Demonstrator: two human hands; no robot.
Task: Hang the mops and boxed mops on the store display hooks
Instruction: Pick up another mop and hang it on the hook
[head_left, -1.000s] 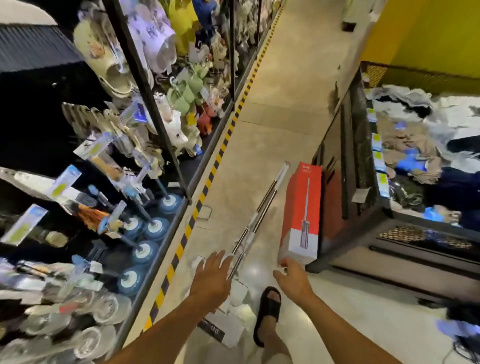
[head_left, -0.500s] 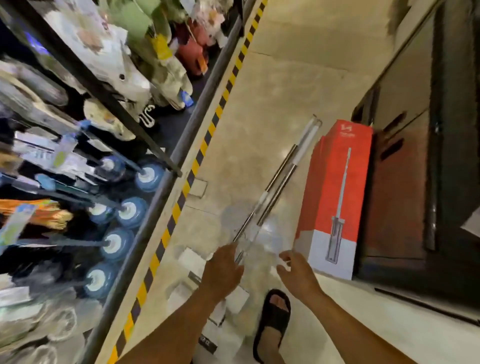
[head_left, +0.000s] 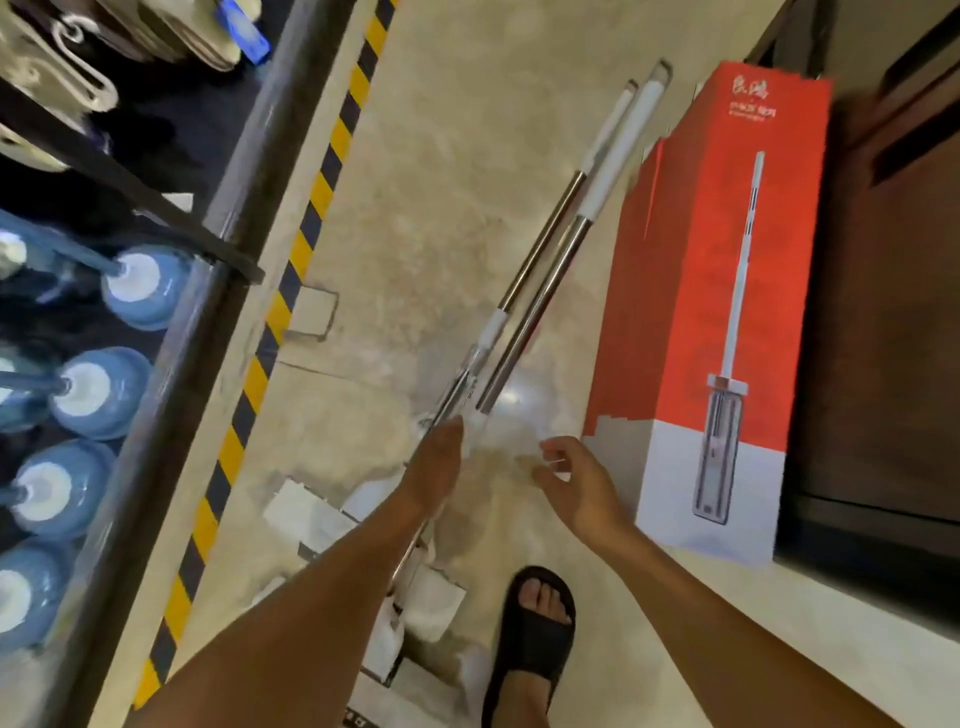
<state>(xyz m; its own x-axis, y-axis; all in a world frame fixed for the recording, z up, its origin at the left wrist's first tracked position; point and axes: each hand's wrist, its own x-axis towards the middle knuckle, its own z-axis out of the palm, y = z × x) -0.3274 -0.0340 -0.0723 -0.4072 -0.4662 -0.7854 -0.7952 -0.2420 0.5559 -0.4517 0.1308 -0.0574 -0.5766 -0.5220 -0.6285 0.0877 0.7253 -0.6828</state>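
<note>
Two loose mops (head_left: 540, 291) lie side by side on the floor (head_left: 426, 218), their steel-and-white handles running diagonally away from the person, with the far white grips ending just beside the top corner of the boxed mop (head_left: 727, 312). That red and white carton, printed with a picture of a flat mop, stands upright against a dark cabinet (head_left: 883, 338). The left hand (head_left: 434, 467) is down on the near part of the mop handles, fingers pointing along them; whether it has closed around a handle cannot be told from this angle. The right hand (head_left: 576, 483) hovers between the mops and the carton, fingers loosely spread and holding nothing. White mop heads (head_left: 426, 597) sit under the left forearm. A foot in a black sandal (head_left: 535, 639) stands beside them. Farther from the carton, past a yellow-and-black floor stripe (head_left: 291, 280), a display rack (head_left: 171, 322) holds blue brush-like items (head_left: 140, 286).
</note>
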